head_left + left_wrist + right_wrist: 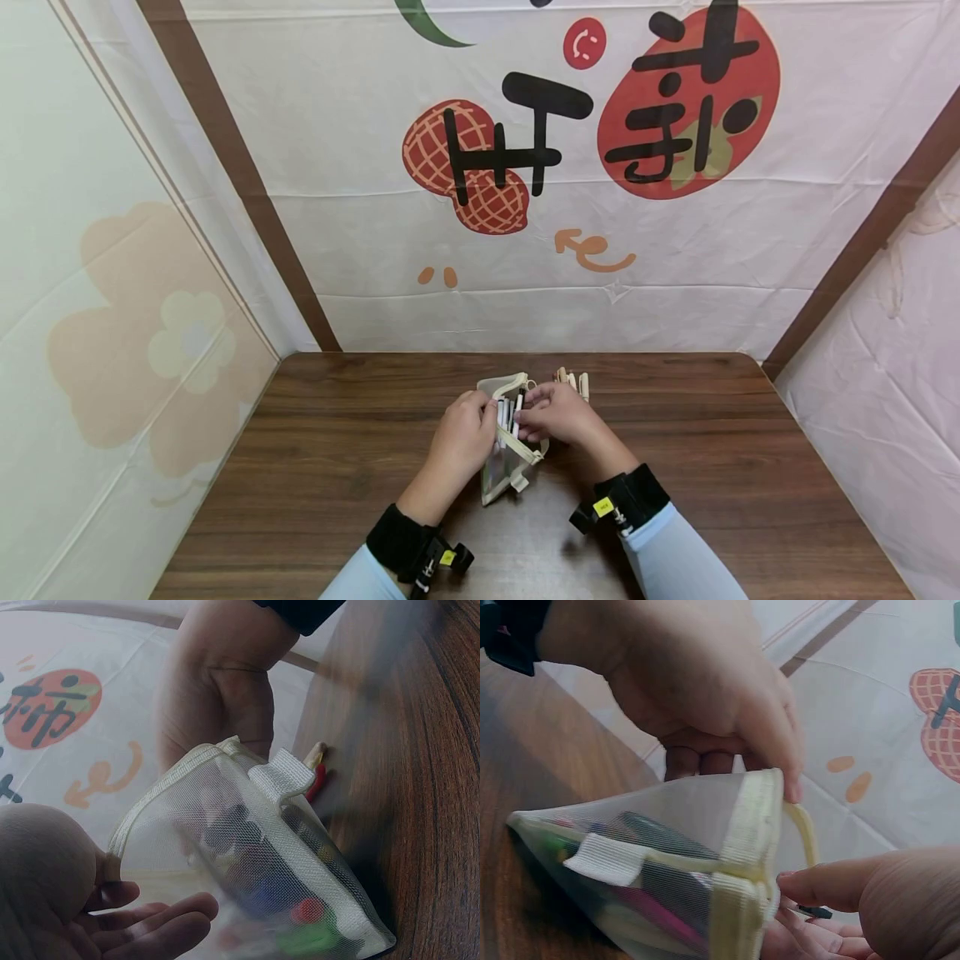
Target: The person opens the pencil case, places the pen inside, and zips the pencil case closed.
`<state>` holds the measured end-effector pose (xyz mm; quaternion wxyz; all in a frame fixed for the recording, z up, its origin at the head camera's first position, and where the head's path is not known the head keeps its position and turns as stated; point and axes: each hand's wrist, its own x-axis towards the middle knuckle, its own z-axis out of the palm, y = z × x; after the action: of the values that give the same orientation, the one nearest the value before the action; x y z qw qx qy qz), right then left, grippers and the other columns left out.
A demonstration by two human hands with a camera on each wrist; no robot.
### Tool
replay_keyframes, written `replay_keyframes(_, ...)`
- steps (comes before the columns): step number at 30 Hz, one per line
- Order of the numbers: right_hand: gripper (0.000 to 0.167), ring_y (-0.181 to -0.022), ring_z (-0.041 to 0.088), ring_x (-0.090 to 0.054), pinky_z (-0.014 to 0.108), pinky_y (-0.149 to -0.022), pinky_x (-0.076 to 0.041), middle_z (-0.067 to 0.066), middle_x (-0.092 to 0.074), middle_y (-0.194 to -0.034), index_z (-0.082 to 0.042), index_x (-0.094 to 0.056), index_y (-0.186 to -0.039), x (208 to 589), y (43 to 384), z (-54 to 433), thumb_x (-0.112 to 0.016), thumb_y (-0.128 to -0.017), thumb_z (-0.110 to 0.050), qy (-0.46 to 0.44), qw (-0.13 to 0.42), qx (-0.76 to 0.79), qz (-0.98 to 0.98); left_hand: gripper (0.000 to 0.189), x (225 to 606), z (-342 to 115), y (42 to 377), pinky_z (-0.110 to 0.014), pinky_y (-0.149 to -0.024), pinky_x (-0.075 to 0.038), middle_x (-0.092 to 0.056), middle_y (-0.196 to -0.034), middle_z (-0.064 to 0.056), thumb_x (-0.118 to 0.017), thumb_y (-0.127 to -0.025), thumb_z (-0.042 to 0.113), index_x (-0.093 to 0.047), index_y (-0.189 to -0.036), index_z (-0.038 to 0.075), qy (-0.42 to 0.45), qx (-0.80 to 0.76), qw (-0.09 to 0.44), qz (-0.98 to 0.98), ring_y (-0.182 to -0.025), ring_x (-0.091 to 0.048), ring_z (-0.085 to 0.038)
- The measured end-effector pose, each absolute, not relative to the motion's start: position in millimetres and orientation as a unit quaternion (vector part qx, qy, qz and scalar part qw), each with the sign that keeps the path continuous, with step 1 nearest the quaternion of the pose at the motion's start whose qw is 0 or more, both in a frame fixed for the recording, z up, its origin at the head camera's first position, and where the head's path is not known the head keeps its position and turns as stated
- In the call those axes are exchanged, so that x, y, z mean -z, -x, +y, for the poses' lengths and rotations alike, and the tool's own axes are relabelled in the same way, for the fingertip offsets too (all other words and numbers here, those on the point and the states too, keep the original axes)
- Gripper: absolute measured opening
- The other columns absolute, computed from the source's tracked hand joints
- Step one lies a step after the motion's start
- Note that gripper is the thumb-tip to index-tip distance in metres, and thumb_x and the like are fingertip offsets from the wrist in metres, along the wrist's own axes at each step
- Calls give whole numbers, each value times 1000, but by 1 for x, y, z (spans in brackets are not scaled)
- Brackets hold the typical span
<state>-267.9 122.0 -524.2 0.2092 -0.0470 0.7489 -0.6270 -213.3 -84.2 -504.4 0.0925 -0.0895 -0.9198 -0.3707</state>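
A see-through mesh pencil case [495,479] with a cream zip edge stands with its mouth spread and several pens in it. My left hand [468,429] grips the left rim of the case, thumb and fingers on either side of the mesh. At the right of the mouth, my right hand [558,412] pinches a white pen with a black end [519,404] between thumb and fingers. In the right wrist view that black end [815,911] shows below the thumb. Through the mesh appear a pink item [660,911] and green and red pieces [307,937].
Several light-coloured pens [577,383] lie on the wooden table [360,433] just behind my right hand. A printed cloth [360,225] hangs along the table's back edge, with more pale cloth at both sides. Wrist cameras on black bands sit on both wrists.
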Motion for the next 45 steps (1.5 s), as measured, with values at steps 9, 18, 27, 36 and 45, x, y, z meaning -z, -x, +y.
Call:
replay_keyframes(9,16,-70,15,-78,32,-69,-68,19,-84,-92,9,-74,-112,520,265,127,-72,-107,-6,69,206,600,770,25,505,-84,213,-42,-78,-58,-73,-103,-11,-59,-115,19,-76,-106,3,88,369,90,-921,-86,-65,-22)
replay_keyframes(18,19,-77,24,-82,40,-71,-68,19,-84,-98,1,-78,-115,512,270,152,-73,-110,-16,43,128,525,840,27,506,-84,213,-38,-75,-56,-71,-102,-10,-57,-116,18,-76,-107,3,88,376,77,-919,-81,-61,-18)
replay_keyframes(27,20,-96,27,-71,47,-87,-60,13,-77,-111,-8,-79,-115,510,275,171,-74,-108,-26,2,33,385,923,26,506,-85,214,-37,-73,-55,-70,-99,-9,-58,-116,18,-76,-106,3,86,374,78,-920,-80,-60,-17)
replay_keyframes(36,26,-101,31,-73,53,-89,-61,18,-77,-123,-5,-77,-126,515,280,188,-70,-110,-24,-22,28,335,942,26,506,-84,213,-37,-73,-55,-70,-100,-9,-58,-116,18,-77,-107,2,86,374,79,-920,-80,-60,-18)
replay_keyframes(45,32,-97,30,-70,51,-88,-59,17,-74,-120,-1,-73,-132,520,281,194,-72,-106,-20,-33,52,307,950,25,507,-84,214,-41,-78,-58,-71,-101,-10,-59,-115,18,-77,-106,2,88,372,88,-920,-84,-63,-20)
